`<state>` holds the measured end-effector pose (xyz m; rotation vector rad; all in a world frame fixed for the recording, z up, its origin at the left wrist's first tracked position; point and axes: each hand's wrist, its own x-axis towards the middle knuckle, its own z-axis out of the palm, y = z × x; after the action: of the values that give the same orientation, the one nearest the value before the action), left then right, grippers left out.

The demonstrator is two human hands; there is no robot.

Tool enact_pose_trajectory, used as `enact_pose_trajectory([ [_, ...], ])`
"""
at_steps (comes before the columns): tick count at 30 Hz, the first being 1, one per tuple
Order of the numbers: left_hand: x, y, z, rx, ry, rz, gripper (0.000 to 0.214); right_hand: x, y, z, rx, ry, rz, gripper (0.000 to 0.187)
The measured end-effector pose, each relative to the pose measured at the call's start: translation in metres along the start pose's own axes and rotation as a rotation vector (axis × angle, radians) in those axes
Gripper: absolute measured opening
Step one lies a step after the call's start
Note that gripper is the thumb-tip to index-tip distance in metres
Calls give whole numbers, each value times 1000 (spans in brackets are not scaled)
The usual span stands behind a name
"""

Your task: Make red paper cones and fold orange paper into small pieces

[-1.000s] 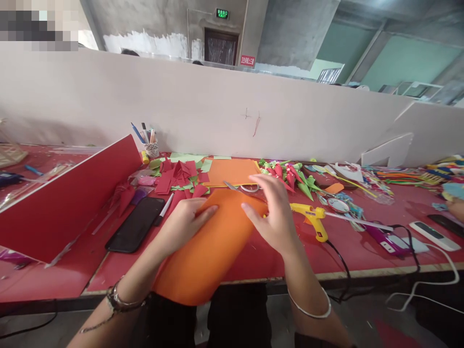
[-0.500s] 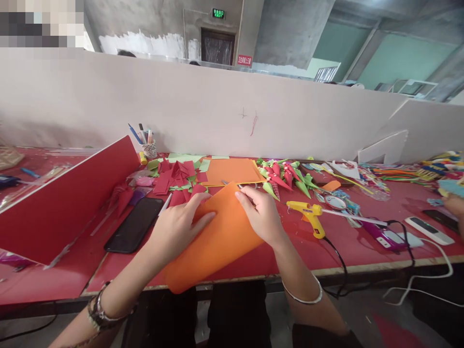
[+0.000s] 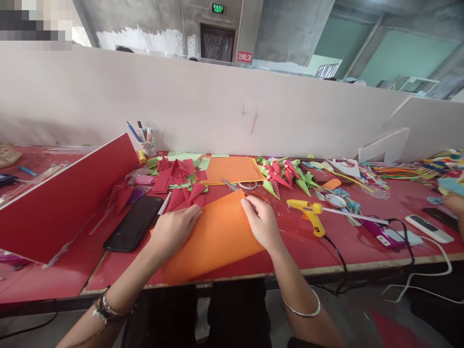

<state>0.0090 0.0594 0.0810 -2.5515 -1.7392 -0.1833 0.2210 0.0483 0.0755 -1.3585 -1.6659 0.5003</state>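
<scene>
An orange sheet of paper (image 3: 217,234) slants between my two hands over the table's front edge. My left hand (image 3: 176,226) holds its upper left edge, the fingers closed and partly hidden. On the other side, my right hand (image 3: 263,220) pinches the upper right corner between thumb and fingers. Just behind the sheet lie scissors (image 3: 229,185), their blades pointing left. A stack of orange paper (image 3: 230,169) rests farther back. Cut red paper pieces (image 3: 176,173) are heaped to its left, and red and green paper cones (image 3: 281,174) to its right.
A black phone (image 3: 133,224) and a standing red board (image 3: 72,198) are on the left. Behind them is a pen cup (image 3: 148,145). A yellow glue gun (image 3: 308,212) with a trailing cord lies right, near a purple power strip (image 3: 386,237). Another person's hand (image 3: 455,203) shows at the right edge.
The orange sheet has turned flatter and its top corner has dropped, baring the scissors. My left hand has shifted slightly, its thumb now drawn in. The right hand has moved slightly down.
</scene>
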Motion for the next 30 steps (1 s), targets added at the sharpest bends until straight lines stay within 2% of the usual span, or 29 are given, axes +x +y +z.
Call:
enact_pose_trajectory([
  [4,15,-10,34,-45,-183,84,33,-10,29,14,-363,-135,1,15],
  [6,20,-13,51,-44,-221,92,32,-18,37,22,-499,-148,-61,23],
  [9,27,-12,68,-21,-231,92,29,-30,36,32,-525,-243,-160,35],
  [14,42,-9,75,33,-194,96,24,-39,26,46,-456,-487,-269,37],
  [19,53,-13,79,78,-157,124,26,-44,34,56,-487,-602,-285,51],
  [24,55,-17,85,90,-142,161,24,-61,33,46,-481,-706,-295,64],
  [30,56,-19,86,67,-142,156,23,-78,20,30,-430,-793,-253,60],
])
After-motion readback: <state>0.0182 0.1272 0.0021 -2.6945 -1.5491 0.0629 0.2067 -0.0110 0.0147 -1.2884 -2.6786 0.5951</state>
